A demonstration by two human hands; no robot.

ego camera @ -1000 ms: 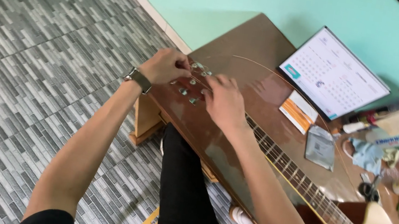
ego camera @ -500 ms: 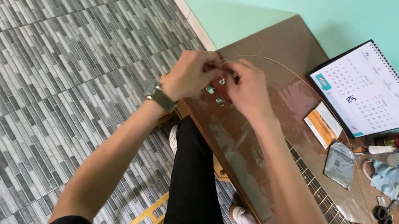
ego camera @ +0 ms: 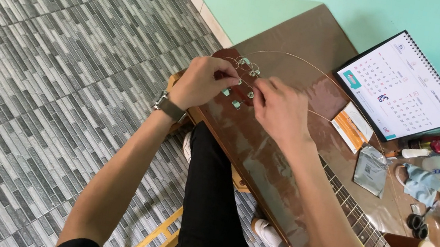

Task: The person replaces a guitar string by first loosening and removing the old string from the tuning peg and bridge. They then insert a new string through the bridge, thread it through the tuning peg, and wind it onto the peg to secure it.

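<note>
An acoustic guitar lies across a brown table (ego camera: pixel 303 29), its neck (ego camera: pixel 362 221) running from the body at lower right to the headstock (ego camera: pixel 238 87) at the table's left end. My left hand (ego camera: pixel 203 81) grips the headstock at the tuning pegs, a watch on its wrist. My right hand (ego camera: pixel 279 110) sits just right of the pegs, its fingers pinching a thin guitar string (ego camera: pixel 297 60) that loops out over the table in a wide arc.
A spiral desk calendar (ego camera: pixel 404 87) stands at the table's back. Near it lie an orange-and-white packet (ego camera: pixel 352 126), a grey foil pouch (ego camera: pixel 372 168), a blue cloth (ego camera: pixel 423 183), bottles and small clutter at far right. Grey tiled floor lies to the left; a wooden stool (ego camera: pixel 150 244) stands below.
The view has shifted, so the headstock sits more central. Both hands stay at the tuning pegs, and the string's loop now arcs out over the table.
</note>
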